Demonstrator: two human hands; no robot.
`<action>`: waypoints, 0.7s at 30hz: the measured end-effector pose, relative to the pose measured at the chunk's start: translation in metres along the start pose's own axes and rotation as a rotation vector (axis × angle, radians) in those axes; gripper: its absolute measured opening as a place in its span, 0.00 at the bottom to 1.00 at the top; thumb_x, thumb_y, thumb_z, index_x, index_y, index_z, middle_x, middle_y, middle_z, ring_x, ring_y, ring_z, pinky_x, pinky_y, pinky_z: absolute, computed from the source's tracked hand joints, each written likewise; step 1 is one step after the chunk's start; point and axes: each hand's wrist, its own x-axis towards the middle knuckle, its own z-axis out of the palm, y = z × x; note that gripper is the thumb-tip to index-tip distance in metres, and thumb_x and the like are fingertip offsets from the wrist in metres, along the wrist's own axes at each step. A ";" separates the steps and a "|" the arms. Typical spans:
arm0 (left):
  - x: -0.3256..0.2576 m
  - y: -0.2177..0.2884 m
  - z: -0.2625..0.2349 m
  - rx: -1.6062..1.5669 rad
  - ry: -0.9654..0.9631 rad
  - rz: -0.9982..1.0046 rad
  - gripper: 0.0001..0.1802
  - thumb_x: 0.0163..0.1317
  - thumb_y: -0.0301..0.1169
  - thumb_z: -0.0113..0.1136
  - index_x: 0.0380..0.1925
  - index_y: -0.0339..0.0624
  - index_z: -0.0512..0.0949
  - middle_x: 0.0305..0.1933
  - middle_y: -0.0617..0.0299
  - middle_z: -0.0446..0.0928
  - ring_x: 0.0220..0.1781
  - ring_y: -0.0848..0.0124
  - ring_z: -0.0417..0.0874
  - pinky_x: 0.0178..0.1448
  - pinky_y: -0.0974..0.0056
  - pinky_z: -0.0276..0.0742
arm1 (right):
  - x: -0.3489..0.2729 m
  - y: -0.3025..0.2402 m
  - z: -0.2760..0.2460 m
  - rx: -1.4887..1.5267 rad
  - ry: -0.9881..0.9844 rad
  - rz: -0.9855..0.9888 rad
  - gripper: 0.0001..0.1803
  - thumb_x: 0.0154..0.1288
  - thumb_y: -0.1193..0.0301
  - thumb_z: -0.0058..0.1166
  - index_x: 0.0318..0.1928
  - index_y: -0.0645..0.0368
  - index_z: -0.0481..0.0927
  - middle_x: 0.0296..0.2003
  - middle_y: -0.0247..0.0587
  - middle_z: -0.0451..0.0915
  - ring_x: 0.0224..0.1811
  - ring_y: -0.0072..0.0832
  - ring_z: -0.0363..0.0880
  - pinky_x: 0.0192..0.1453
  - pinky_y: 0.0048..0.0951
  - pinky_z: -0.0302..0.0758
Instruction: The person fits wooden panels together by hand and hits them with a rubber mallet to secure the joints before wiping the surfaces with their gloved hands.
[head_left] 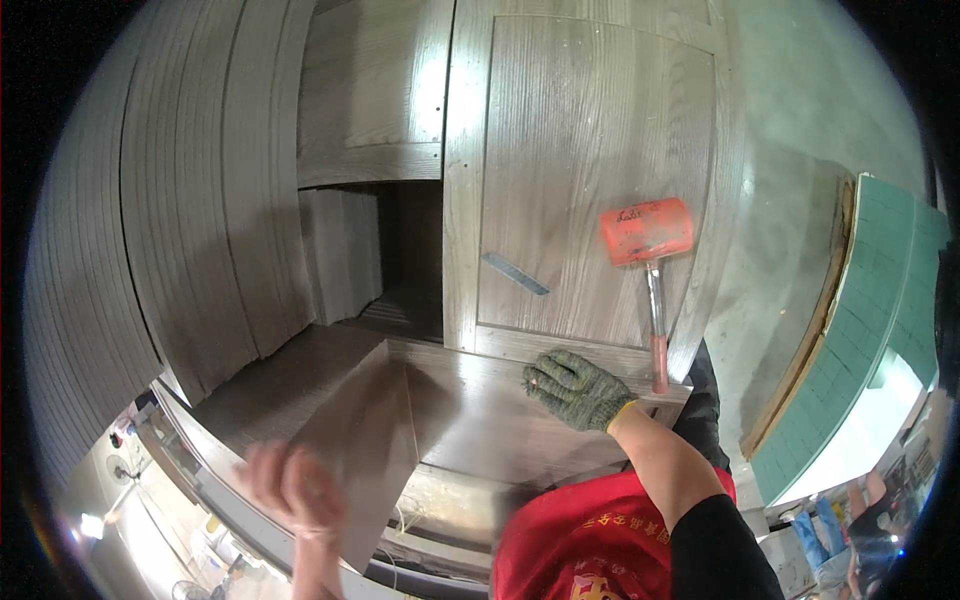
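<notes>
Wood-grain laminate covers everything in reach: a cabinet door panel with a raised frame lies flat across the stack of matching boards, and a smaller loose wood-grain panel stands tilted at its near-left corner. The right hand, in a green knit glove, rests flat on the door's near rail, fingers spread and holding nothing. The left hand is bare and blurred; it appears to grip the loose panel's lower left edge, though I cannot tell how the fingers close. An orange rubber mallet lies on the door's right stile, head away from the person, handle pointing back toward the gloved hand and just beside it. A short grey metal strip lies on the door's centre field, well apart from both hands. To handle the loose panel well, the gloved palm should keep steady pressure on the rail so the door does not slide, while the left hand keeps the panel's edge square against the frame and clear of the mallet handle.
</notes>
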 end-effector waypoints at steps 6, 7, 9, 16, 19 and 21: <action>0.091 0.116 0.154 -0.528 -0.191 0.232 0.32 0.48 0.26 0.71 0.57 0.42 0.76 0.58 0.54 0.73 0.62 0.52 0.72 0.71 0.44 0.67 | -0.013 0.000 0.013 0.088 0.122 0.055 0.27 0.67 0.66 0.43 0.66 0.53 0.71 0.70 0.39 0.67 0.73 0.39 0.62 0.79 0.46 0.54; 0.099 0.116 0.172 -0.494 -0.169 0.291 0.32 0.46 0.28 0.72 0.56 0.43 0.76 0.58 0.56 0.73 0.63 0.53 0.72 0.71 0.45 0.66 | -0.007 -0.001 0.010 0.087 0.123 0.052 0.27 0.67 0.66 0.43 0.66 0.53 0.71 0.70 0.39 0.67 0.73 0.39 0.62 0.79 0.46 0.54; 0.110 0.121 0.194 -0.514 -0.244 0.325 0.31 0.44 0.30 0.73 0.53 0.45 0.77 0.54 0.57 0.74 0.61 0.55 0.73 0.71 0.48 0.67 | 0.001 -0.002 0.002 0.131 0.216 0.039 0.26 0.65 0.67 0.46 0.64 0.53 0.73 0.67 0.39 0.70 0.71 0.39 0.66 0.78 0.46 0.57; 0.108 0.125 0.235 -0.575 -0.268 0.328 0.18 0.42 0.31 0.74 0.35 0.45 0.79 0.46 0.62 0.75 0.55 0.59 0.74 0.59 0.54 0.69 | -0.010 0.002 0.017 0.050 0.147 0.006 0.26 0.65 0.67 0.45 0.64 0.53 0.72 0.68 0.39 0.68 0.72 0.39 0.63 0.77 0.47 0.57; 0.108 0.134 0.227 -0.492 -0.198 0.378 0.12 0.48 0.30 0.69 0.33 0.45 0.78 0.39 0.60 0.76 0.49 0.59 0.77 0.56 0.55 0.72 | -0.015 0.004 -0.002 0.030 0.137 0.034 0.26 0.66 0.66 0.44 0.65 0.52 0.71 0.68 0.39 0.68 0.72 0.40 0.62 0.77 0.48 0.57; 0.097 0.123 0.214 -0.484 -0.171 0.377 0.13 0.51 0.29 0.67 0.37 0.44 0.78 0.36 0.58 0.77 0.46 0.59 0.78 0.55 0.55 0.74 | -0.003 0.000 0.006 -0.014 0.143 -0.018 0.26 0.67 0.65 0.43 0.66 0.52 0.70 0.69 0.38 0.67 0.72 0.39 0.62 0.78 0.47 0.54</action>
